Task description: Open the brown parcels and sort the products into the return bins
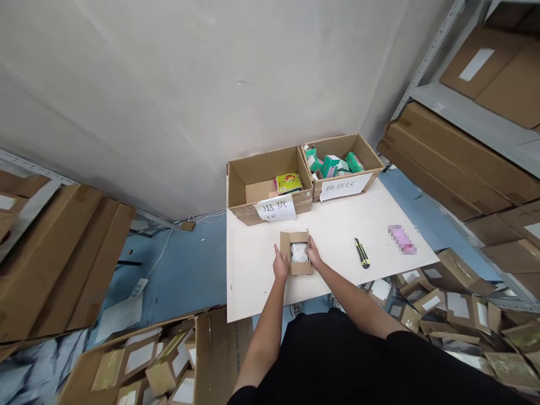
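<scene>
A small cardboard box (301, 269) lies on the white table in front of me with its top flaps folded out. Something white (299, 252), perhaps plastic-wrapped, shows inside it; its kind is unclear. Gripping the box's left flap and side is my left hand (280, 263). At the right side, my right hand (313, 254) has its fingers closed around the edge, some reaching toward the opening. To the right on the table rests a yellow-and-black utility knife (361, 253). Farther right is a pink item (402, 239), blurred by pixels.
Behind stand two open cartons with handwritten labels: the left carton (238, 211) contains yellow-green packs (288, 183), the right carton (371, 163) green-and-white boxes (330, 165). A large carton (202, 354) of parcels sits at lower left. More parcels (458, 305) are piled at lower right. Shelves (472, 109) flank the table (248, 281).
</scene>
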`<state>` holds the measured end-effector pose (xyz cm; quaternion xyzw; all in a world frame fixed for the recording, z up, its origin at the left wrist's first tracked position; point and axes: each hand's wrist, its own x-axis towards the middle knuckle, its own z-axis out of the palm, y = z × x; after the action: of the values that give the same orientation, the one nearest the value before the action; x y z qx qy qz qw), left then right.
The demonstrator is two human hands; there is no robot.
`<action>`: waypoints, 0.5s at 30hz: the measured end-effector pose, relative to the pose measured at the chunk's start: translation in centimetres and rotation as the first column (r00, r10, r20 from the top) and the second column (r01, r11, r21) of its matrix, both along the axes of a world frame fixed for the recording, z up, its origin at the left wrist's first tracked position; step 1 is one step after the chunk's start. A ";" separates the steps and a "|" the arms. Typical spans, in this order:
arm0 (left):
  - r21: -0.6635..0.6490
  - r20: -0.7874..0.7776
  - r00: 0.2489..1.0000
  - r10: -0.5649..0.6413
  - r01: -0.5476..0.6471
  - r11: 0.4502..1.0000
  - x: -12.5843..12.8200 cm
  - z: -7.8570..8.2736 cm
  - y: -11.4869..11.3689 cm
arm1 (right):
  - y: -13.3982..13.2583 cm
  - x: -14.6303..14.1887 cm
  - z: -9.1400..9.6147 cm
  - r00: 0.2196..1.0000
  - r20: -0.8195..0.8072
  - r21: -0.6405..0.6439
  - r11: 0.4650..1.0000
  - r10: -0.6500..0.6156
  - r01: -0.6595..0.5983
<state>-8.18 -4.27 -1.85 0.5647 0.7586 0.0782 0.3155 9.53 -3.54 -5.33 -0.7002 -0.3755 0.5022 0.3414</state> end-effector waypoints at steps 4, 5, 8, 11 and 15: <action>0.197 -0.083 0.943 -0.322 0.332 0.923 0.6 -0.2 -0.2 | -1.7 3.6 0.0 0.996 -0.091 0.010 1.000 -0.019 0.021; 0.235 -0.094 0.894 -0.439 0.448 0.863 0.8 -0.2 -0.3 | -2.1 4.1 0.0 0.999 0.007 0.046 0.998 -0.049 0.048; 0.310 -0.033 0.716 -0.697 0.670 0.675 1.6 -0.5 -1.0 | -3.1 4.7 0.6 0.878 0.453 0.184 0.980 -0.155 0.078; 0.335 0.107 0.670 -0.735 0.672 0.661 1.7 -0.8 -2.2 | -3.0 4.3 1.7 0.647 0.760 0.189 0.975 -0.069 -0.117; 0.318 0.177 0.663 -0.728 0.661 0.680 0.5 -1.6 -4.1 | -1.9 2.8 2.7 0.433 0.830 -0.082 0.845 0.352 -0.529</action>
<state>-7.73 -8.42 -3.48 0.8265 0.4146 0.1185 0.3619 12.36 -5.41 -2.68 -0.6907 -0.7054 0.1514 0.0486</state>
